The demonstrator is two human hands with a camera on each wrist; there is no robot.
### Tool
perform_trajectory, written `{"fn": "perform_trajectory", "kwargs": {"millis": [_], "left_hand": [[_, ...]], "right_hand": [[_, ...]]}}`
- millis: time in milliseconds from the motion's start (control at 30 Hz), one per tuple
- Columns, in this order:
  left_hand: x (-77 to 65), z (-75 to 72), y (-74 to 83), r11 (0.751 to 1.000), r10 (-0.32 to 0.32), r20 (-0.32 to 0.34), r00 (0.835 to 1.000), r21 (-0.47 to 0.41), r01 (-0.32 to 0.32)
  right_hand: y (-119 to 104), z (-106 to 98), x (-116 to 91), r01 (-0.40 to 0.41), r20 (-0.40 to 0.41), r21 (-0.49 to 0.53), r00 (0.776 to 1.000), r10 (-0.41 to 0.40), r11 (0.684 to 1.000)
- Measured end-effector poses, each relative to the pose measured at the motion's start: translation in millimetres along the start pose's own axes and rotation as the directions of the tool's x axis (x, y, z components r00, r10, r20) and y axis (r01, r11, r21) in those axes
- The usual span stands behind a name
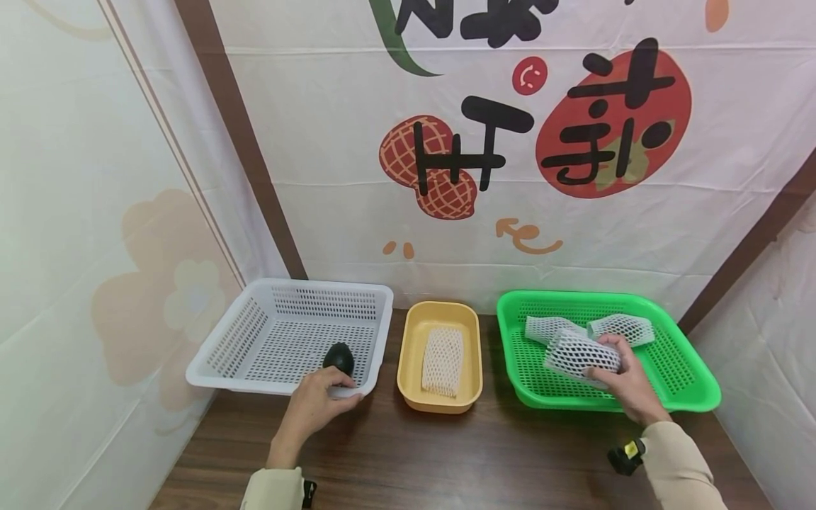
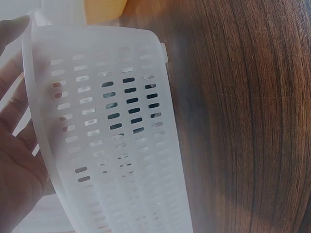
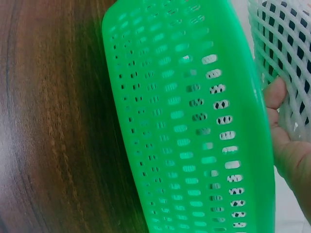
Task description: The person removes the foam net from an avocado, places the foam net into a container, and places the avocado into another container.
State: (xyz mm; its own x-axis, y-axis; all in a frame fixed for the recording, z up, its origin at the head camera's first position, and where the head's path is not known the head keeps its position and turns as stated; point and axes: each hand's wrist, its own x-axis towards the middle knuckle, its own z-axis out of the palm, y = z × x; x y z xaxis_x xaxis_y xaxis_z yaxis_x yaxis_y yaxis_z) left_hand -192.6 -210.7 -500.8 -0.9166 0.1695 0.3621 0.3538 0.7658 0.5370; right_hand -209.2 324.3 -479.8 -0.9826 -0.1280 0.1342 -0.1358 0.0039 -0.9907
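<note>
A dark, egg-shaped avocado (image 1: 338, 358) lies in the white basket (image 1: 223, 381), near its front right corner. My left hand (image 1: 319, 400) reaches over the front rim beside the avocado, fingers inside and thumb by the rim. In the left wrist view, the avocado (image 2: 131, 107) shows dark through the slots of the basket wall. Over the green basket (image 1: 691, 354), my right hand (image 1: 627, 379) grips a foam-netted avocado (image 1: 576, 356), dark through the white mesh. Two more white foam nets, a left one (image 1: 545, 328) and a right one (image 1: 621, 328), lie in the green basket behind it.
Between the two baskets stands a yellow tray (image 1: 408, 354) with a flat white foam net (image 1: 443, 361) in it. The brown wooden table (image 1: 433, 460) extends in front. A printed cloth (image 1: 331, 212) hangs behind, and more cloth closes both sides.
</note>
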Motion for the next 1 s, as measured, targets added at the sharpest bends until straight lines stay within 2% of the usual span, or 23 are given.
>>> {"fn": "perform_trajectory", "kwargs": {"millis": [300,733,1000], "left_hand": [[0.6,-0.7,-1.3,1.000,0.006,-0.006,1.000,0.007,-0.006],[1.3,0.5,-2.0,1.000,0.018,-0.025,1.000,0.000,-0.018],[0.8,1.4,-2.7,1.000,0.010,-0.026,1.000,0.002,-0.009]], "right_hand": [[-2,8,0,0.029,0.022,0.008,0.999,-0.029,1.000],[-3,15,-4,0.022,-0.004,0.000,1.000,-0.022,1.000],[-4,18,-6,0.074,0.039,-0.002,0.997,-0.074,0.997]]}}
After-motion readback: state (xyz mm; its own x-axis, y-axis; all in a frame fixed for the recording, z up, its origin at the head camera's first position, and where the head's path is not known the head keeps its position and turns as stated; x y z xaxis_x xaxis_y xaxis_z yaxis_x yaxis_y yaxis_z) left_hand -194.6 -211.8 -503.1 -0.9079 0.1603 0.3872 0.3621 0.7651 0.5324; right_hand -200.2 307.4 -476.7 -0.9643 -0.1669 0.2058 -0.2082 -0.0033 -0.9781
